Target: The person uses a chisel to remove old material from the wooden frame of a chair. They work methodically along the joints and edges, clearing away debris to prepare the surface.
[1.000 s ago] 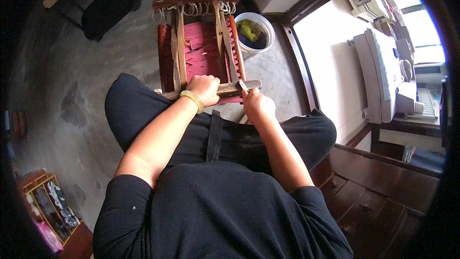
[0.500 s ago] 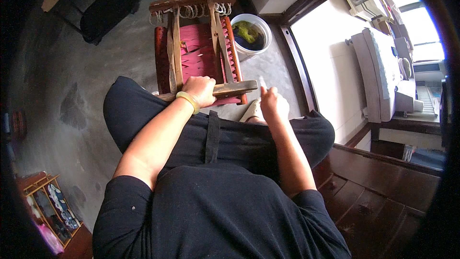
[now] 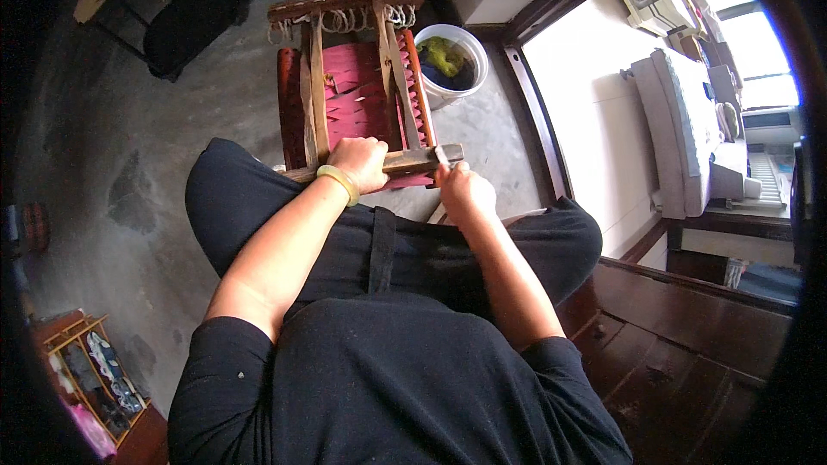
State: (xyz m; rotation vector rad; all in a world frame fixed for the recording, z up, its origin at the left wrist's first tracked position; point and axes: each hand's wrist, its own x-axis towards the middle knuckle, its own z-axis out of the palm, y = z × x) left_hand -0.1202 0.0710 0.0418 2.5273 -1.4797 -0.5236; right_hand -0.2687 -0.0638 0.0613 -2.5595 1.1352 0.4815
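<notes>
My left hand point(image 3: 357, 164), with a pale bangle point(image 3: 338, 183) on its wrist, is closed round the near wooden bar of a wooden frame point(image 3: 317, 95). The frame looks like an upturned folding stool with pale cord loops along its far bar. It rests on a low seat of pink woven strips point(image 3: 351, 77) between red-brown rails. At the bar's right end my right hand point(image 3: 465, 194) is closed on a small tool with a thin pale tip point(image 3: 443, 156). That tip lies against the wood; the tool's kind is too small to tell.
Right of the seat stands a white bucket point(image 3: 474, 47) with yellow-green and dark material in it. A dark door frame point(image 3: 543, 125) rises beyond. Back left is a black-covered stool point(image 3: 194, 26); a rack of shoes point(image 3: 102, 370) stands at lower left.
My right hand has moved left and brought the tool's tip from beyond the bar's end onto it. My left hand keeps its hold on the bar.
</notes>
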